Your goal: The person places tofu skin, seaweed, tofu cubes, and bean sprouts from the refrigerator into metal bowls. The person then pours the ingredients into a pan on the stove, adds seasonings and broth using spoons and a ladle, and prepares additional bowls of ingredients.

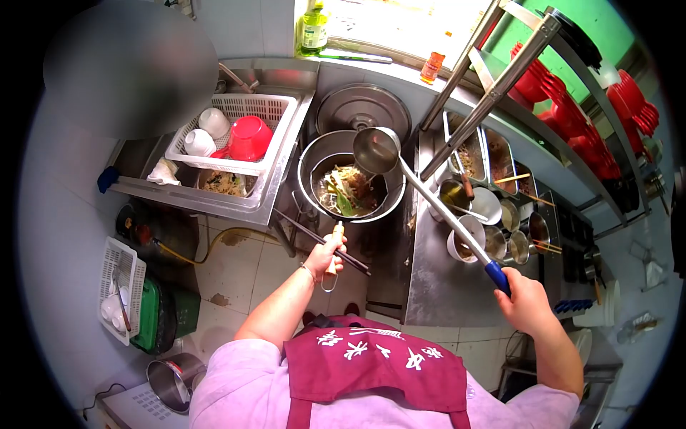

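My left hand is closed around the wooden handle of what looks like a strainer, with dark chopsticks in the same grip. The strainer's round end sits inside a large metal pot, and noodles and vegetables with a green leaf lie in it. Gripped in my right hand is the blue end of a long-handled ladle. Its metal bowl is tilted over the pot's far right side, above the food. What the ladle bowl contains is hard to make out.
Left of the pot, a sink bears a white basket with bowls. On the right counter stand bowls, metal cups and ingredient trays. A metal shelf frame slants above. A pot lid leans behind the pot.
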The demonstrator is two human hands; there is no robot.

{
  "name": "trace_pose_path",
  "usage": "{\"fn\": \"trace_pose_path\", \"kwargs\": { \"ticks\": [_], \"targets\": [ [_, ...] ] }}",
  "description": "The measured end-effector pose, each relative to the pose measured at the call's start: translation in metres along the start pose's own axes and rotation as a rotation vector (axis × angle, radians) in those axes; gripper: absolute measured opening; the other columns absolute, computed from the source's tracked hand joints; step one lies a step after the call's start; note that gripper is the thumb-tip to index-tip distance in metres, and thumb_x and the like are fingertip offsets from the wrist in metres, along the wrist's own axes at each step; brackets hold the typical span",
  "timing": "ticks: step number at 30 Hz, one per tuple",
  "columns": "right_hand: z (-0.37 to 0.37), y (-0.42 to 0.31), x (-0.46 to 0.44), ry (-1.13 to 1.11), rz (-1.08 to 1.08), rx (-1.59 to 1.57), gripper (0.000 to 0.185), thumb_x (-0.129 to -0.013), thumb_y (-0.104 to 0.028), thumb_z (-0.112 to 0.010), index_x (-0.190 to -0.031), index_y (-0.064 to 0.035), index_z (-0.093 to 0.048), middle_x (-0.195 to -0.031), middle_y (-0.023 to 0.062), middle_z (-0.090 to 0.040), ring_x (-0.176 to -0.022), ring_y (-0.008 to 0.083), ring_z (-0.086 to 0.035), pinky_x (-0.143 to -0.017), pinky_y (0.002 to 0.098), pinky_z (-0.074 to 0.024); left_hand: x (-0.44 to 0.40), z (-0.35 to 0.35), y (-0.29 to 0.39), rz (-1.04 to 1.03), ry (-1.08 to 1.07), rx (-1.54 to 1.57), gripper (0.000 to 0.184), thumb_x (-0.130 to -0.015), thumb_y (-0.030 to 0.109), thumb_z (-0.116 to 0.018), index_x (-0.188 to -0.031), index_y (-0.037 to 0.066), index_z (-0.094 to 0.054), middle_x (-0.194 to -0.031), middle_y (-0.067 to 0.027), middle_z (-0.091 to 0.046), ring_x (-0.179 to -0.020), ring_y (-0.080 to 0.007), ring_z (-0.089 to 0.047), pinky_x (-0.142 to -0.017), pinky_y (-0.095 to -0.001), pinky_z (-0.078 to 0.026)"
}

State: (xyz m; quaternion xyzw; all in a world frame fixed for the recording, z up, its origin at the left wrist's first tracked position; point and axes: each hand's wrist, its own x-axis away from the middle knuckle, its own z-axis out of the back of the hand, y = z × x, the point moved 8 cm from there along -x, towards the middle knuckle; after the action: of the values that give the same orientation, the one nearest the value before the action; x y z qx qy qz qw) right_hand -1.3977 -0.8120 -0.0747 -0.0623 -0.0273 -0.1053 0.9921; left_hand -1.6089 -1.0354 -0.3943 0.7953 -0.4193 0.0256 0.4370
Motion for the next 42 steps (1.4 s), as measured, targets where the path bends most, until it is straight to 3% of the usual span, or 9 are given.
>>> {"fn": "trace_pose_path", "kwargs": {
  "ticks": [12,16,19,21,22,27,34,37,42],
  "targets": [
    [-0.01,-0.013,0.007,0.18,0.147,0.489,0.034,-0.075,-0.012,-0.061,-0.104,0.0006,-0.051,-0.069,0.0111,-0.057,-0.057,0.0266,-0.058,-0.05,0.0365,-0.0454,-0.005,0.002,0.003,-0.007,-0.021,-0.008,0.016,-0.088,0.023,-0.051,-0.098,0.011,-0.047,-0.069,0.001,-0.046,-0.048,-0.0073,-0.041,-0.042,-0.0231,-0.038],
    [-0.008,-0.008,0.004,0.197,0.157,0.46,0.037,-0.075,-0.012,-0.061,-0.109,0.0012,-0.051,-0.068,0.0124,-0.057,-0.055,0.0255,-0.058,-0.05,0.0341,-0.0453,-0.001,0.0,0.007,-0.004,-0.013,-0.018,0.02,-0.085,0.021,-0.052,-0.101,0.011,-0.047,-0.069,0.0016,-0.045,-0.048,-0.0059,-0.038,-0.041,-0.0209,-0.036],
    [-0.005,0.008,-0.005,0.13,0.156,0.088,0.035,-0.079,-0.012,-0.059,-0.111,0.0009,-0.052,-0.065,0.0091,-0.057,-0.05,0.0191,-0.056,-0.047,0.0293,-0.0437,0.003,-0.002,0.005,0.005,-0.024,-0.034,0.021,-0.085,0.023,-0.053,-0.102,0.011,-0.047,-0.07,0.0015,-0.045,-0.048,-0.0057,-0.038,-0.041,-0.0206,-0.036],
    [-0.035,0.044,-0.012,-0.19,-0.334,-0.777,0.027,-0.082,-0.014,-0.058,-0.105,-0.0004,-0.054,-0.064,0.0047,-0.056,-0.047,0.0132,-0.052,-0.045,0.0259,-0.042,0.008,0.0,0.005,-0.018,-0.016,-0.049,0.022,-0.086,0.025,-0.053,-0.103,0.011,-0.047,-0.069,0.0017,-0.044,-0.047,-0.0052,-0.037,-0.04,-0.0202,-0.035],
    [-0.039,0.046,-0.018,-0.2,-0.32,-0.871,0.02,-0.083,-0.017,-0.057,-0.096,-0.0016,-0.055,-0.063,0.001,-0.053,-0.046,0.0088,-0.048,-0.043,0.0238,-0.0388,0.01,-0.001,0.003,-0.01,-0.03,-0.043,0.023,-0.087,0.026,-0.052,-0.103,0.011,-0.047,-0.069,0.0018,-0.044,-0.046,-0.0049,-0.036,-0.04,-0.02,-0.034],
    [-0.101,0.063,-0.087,-0.304,-0.291,-1.018,0.017,-0.084,-0.02,-0.057,-0.085,-0.0038,-0.056,-0.057,0.0007,-0.051,-0.044,0.0093,-0.047,-0.041,0.0242,-0.0354,0.039,-0.013,-0.004,-0.014,-0.053,0.028,0.024,-0.089,0.025,-0.05,-0.105,0.008,-0.045,-0.068,0.0008,-0.042,-0.044,-0.0046,-0.034,-0.038,-0.0194,-0.033],
    [-0.3,0.056,-0.226,-0.337,-0.31,-0.986,0.029,-0.079,-0.028,-0.06,-0.076,0.0011,-0.06,-0.061,0.0059,-0.059,-0.048,0.0162,-0.056,-0.047,0.0308,-0.0444,0.107,-0.032,-0.012,-0.079,0.043,0.047,0.025,-0.088,0.018,-0.047,-0.111,0.007,-0.043,-0.068,-0.0016,-0.042,-0.043,-0.0065,-0.037,-0.037,-0.0213,-0.036],
    [-0.345,0.036,-0.252,-0.339,-0.375,-0.959,0.027,-0.073,-0.021,-0.053,-0.053,-0.0021,-0.055,-0.05,0.008,-0.055,-0.042,0.0194,-0.052,-0.042,0.0341,-0.0386,0.138,-0.044,-0.02,-0.121,0.125,0.072,0.031,-0.086,0.019,-0.047,-0.113,0.005,-0.042,-0.067,-0.0029,-0.041,-0.042,-0.0078,-0.035,-0.034,-0.0203,-0.034],
    [-0.375,0.006,-0.261,-0.389,-0.421,-1.322,0.026,-0.082,-0.021,-0.05,-0.067,-0.0019,-0.056,-0.061,0.0092,-0.058,-0.044,0.0158,-0.052,-0.039,0.0282,-0.0383,0.185,-0.069,-0.042,-0.182,0.152,0.112,0.033,-0.085,0.019,-0.049,-0.113,0.004,-0.041,-0.067,-0.0037,-0.041,-0.042,-0.0074,-0.036,-0.034,-0.0207,-0.035]
  ]
}}
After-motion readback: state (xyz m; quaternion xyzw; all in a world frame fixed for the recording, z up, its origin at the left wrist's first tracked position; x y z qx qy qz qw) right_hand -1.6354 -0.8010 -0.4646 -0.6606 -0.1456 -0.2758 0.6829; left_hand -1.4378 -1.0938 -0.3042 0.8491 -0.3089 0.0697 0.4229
